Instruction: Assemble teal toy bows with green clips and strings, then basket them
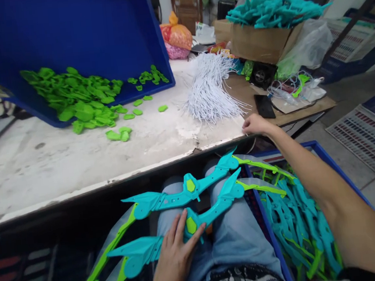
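Two turquoise toy bows lie across my lap, each with bright green limbs and a green hexagonal piece in the middle. My left hand (176, 252) is on the nearer toy bow (219, 208), its fingers and thumb around the central part beside the green hexagon. The farther toy bow (176, 198) lies just beyond it, untouched. Out to the right, my right hand (256, 124) is at the table's front edge with fingertips pinched together on what looks like a thin white string. Close by lies a large bundle of white strings (211, 89).
A tilted blue bin (97, 25) spills green plastic pieces (84, 106) onto the white table (61, 170). Right of my legs stands a blue crate (274, 247) of more bows. A cardboard box (257, 41) heaped with turquoise parts and a dark phone (264, 106) are at the right.
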`<action>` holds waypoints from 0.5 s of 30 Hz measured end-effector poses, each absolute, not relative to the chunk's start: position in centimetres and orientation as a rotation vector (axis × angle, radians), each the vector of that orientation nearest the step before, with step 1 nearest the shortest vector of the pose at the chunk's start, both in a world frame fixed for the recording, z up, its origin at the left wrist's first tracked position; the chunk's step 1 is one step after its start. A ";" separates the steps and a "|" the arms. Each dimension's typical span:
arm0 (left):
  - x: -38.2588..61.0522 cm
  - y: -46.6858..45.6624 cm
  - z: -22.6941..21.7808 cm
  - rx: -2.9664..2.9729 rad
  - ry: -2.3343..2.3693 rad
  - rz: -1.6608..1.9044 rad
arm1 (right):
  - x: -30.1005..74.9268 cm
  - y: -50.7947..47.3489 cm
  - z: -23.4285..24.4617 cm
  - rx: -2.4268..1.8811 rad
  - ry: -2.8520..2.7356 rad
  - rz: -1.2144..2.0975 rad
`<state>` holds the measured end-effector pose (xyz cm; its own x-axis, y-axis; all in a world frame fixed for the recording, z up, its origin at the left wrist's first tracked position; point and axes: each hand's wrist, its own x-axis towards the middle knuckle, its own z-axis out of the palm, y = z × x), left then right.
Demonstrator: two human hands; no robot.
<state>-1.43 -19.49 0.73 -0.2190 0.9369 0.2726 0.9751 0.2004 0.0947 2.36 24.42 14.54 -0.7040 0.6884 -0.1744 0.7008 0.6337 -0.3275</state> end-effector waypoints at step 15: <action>8.1 -7.6 4.3 -2.242 -2.642 -1.659 | 29.4 9.6 3.6 1.992 2.738 -1.517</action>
